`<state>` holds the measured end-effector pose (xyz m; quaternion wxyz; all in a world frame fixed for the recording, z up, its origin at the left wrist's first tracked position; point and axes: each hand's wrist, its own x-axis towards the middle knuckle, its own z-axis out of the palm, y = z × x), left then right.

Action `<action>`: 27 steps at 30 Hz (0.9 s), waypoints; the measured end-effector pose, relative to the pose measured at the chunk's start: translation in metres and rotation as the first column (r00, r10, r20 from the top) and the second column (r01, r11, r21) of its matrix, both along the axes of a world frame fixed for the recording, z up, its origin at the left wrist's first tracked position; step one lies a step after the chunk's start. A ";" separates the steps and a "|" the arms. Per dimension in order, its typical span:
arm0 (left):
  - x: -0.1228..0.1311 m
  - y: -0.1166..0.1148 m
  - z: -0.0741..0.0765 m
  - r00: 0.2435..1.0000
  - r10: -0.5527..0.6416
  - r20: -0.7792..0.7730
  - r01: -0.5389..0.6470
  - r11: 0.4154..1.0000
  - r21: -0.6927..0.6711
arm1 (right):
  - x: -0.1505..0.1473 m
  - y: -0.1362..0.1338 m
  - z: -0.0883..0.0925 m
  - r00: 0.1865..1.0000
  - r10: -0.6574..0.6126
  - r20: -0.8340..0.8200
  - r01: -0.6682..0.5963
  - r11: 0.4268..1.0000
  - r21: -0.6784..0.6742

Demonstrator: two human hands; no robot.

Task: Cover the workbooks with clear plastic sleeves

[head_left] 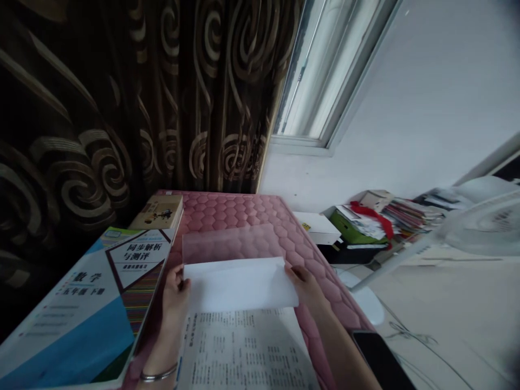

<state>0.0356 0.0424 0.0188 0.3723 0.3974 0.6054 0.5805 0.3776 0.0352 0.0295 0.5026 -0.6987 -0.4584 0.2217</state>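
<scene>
A blank white sheet [239, 284] spans the space between my two hands. My left hand [177, 287] pinches its left edge, thumb and fingers together. At the right edge, my right hand [303, 281] has its fingers closed on the same sheet. A clear plastic cover [227, 244] extends beyond the sheet's top edge, with the pink surface showing through it. Below the sheet lies a printed page [244, 352] with columns of text, its upper part hidden by the white sheet.
Pink quilted mattress [215, 208] beneath. On the left lie a large workbook [93, 303] and a tan book [156, 212]. A dark phone [382, 360] is at lower right. Beyond are a white box [317, 227], piled papers [410, 216] and a white fan [483, 222].
</scene>
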 end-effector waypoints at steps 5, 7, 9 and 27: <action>0.000 -0.001 0.005 0.988 -0.057 0.142 0.054 0.998 0.031 | -0.008 -0.006 -0.002 0.996 0.042 -0.084 -0.042 0.999 0.002; 0.000 -0.001 0.008 0.980 -0.083 0.180 0.077 0.996 0.036 | -0.009 -0.005 -0.001 0.997 0.041 -0.063 -0.039 0.998 0.040; -0.001 -0.001 0.010 0.975 -0.101 0.198 0.096 0.995 0.034 | -0.010 -0.005 -0.002 0.996 0.066 -0.064 -0.063 0.997 0.052; -0.003 0.001 -0.002 0.971 0.042 -0.236 -0.051 0.998 -0.030 | -0.023 -0.006 -0.018 0.976 -0.021 0.217 0.041 0.995 -0.091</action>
